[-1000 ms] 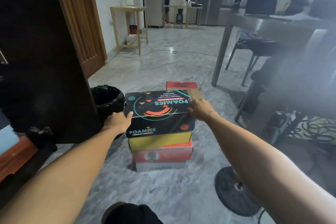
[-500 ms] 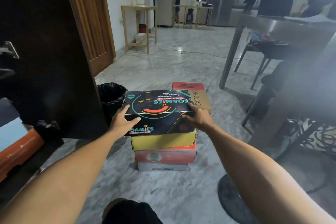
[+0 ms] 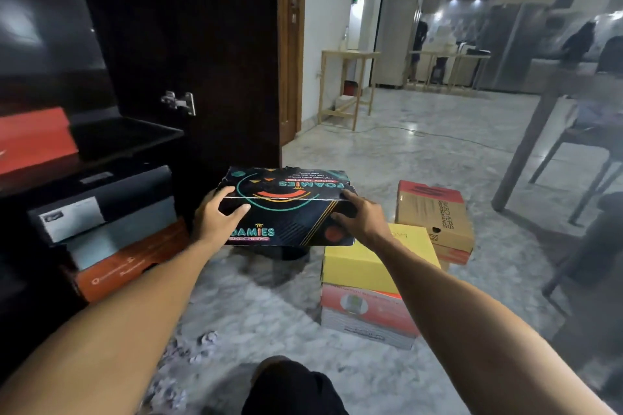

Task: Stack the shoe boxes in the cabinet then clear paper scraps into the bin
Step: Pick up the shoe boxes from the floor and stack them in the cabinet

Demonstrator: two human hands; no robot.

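Black printed shoe box is held off the floor between my left hand and right hand, fingers curled over its near ends. It sits right of the open cabinet, left of the yellow box topping the floor stack. Paper scraps lie near left.

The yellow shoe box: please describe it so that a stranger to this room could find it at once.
Look at the marble floor right of the dark cabinet. A short pile of boxes stands there, under the right hand. The yellow shoe box tops it, on a red and white box; it is the only plain yellow one.
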